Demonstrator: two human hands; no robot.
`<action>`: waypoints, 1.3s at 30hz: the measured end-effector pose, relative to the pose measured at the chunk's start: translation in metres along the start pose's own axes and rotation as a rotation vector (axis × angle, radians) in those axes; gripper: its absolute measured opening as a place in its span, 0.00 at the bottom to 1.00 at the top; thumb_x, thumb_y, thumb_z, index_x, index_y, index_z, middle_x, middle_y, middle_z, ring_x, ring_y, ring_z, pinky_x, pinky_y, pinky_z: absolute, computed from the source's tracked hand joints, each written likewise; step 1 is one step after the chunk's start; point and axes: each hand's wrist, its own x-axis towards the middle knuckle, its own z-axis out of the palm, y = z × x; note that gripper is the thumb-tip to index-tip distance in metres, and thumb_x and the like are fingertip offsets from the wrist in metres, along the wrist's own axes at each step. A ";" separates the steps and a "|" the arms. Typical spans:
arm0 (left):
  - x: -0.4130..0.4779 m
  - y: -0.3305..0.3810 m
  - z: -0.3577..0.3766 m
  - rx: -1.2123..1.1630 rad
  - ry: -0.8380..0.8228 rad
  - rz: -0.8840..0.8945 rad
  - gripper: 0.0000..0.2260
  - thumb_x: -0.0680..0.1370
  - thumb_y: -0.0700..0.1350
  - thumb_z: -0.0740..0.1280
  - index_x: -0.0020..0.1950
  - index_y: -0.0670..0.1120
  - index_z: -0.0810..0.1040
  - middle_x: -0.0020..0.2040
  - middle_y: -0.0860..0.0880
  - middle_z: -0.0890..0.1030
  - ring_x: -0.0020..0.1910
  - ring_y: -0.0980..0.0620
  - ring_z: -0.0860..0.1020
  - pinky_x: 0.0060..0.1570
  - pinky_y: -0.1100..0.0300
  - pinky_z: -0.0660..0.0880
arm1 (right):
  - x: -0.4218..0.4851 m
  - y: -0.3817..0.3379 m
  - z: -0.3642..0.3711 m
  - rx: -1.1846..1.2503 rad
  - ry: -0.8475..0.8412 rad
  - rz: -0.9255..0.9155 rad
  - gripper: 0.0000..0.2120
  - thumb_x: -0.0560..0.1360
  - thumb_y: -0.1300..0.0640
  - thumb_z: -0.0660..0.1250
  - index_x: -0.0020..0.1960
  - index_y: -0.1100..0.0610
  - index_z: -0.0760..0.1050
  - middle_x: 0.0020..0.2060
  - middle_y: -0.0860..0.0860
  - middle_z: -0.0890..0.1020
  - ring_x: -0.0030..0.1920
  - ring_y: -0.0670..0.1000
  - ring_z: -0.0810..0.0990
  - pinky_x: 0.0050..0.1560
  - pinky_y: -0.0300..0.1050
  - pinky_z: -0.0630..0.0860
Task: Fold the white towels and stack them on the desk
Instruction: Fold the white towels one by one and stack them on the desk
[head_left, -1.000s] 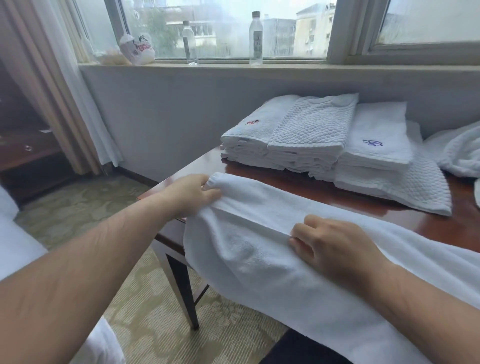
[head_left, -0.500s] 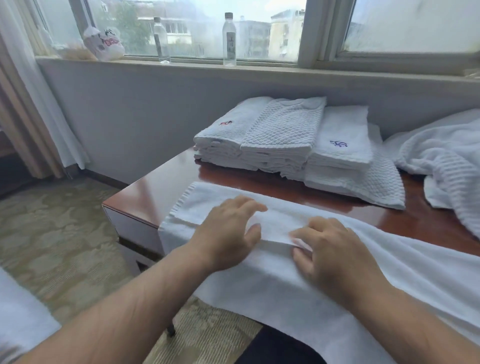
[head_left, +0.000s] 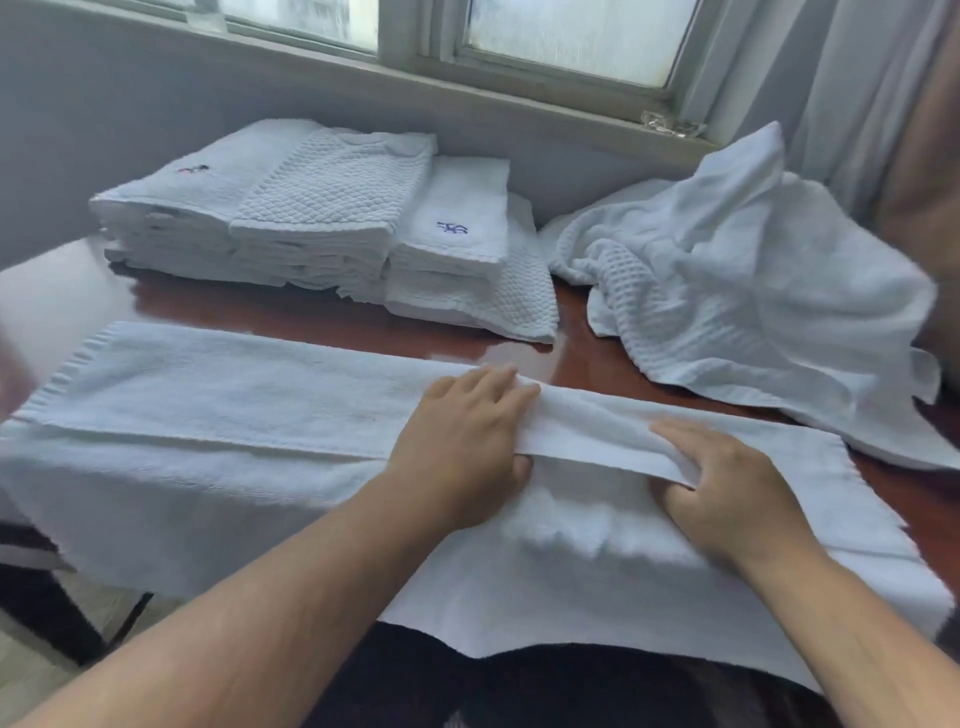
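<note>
The long white terry towel (head_left: 218, 395) lies along the near edge of the glossy reddish-brown wooden desk (head_left: 587, 358), long axis left to right; left hand (head_left: 462, 441) and right hand (head_left: 737, 488) both pinch its folded flap; the stack of folded white towels (head_left: 322, 208) sits far left.

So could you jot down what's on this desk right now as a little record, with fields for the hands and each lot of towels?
left hand: pinches the folded-over flap of the long towel
right hand: grips the same flap's edge, further right
long towel: spread along the near side of the desk, near part hanging off
folded stack: back left, by the wall
loose pile: unfolded towels, back right
</note>
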 end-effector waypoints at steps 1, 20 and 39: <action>-0.002 -0.001 0.001 -0.009 0.014 0.013 0.26 0.78 0.54 0.61 0.77 0.54 0.65 0.78 0.51 0.64 0.76 0.50 0.61 0.72 0.54 0.55 | 0.001 0.005 0.000 0.000 -0.009 0.007 0.26 0.71 0.56 0.71 0.69 0.50 0.78 0.71 0.47 0.76 0.72 0.50 0.72 0.73 0.49 0.66; 0.007 0.036 -0.003 0.160 -0.200 0.012 0.20 0.79 0.50 0.57 0.72 0.51 0.64 0.73 0.47 0.66 0.73 0.44 0.63 0.71 0.43 0.61 | -0.002 0.076 -0.026 0.018 -0.057 0.150 0.27 0.77 0.58 0.69 0.75 0.50 0.72 0.78 0.46 0.66 0.79 0.45 0.58 0.78 0.41 0.54; 0.029 0.083 0.025 -0.034 -0.139 0.244 0.25 0.77 0.56 0.50 0.74 0.55 0.68 0.71 0.52 0.71 0.71 0.51 0.66 0.70 0.51 0.62 | -0.027 0.126 -0.059 -0.006 0.084 0.255 0.27 0.77 0.41 0.53 0.53 0.57 0.84 0.56 0.53 0.85 0.63 0.55 0.78 0.63 0.54 0.73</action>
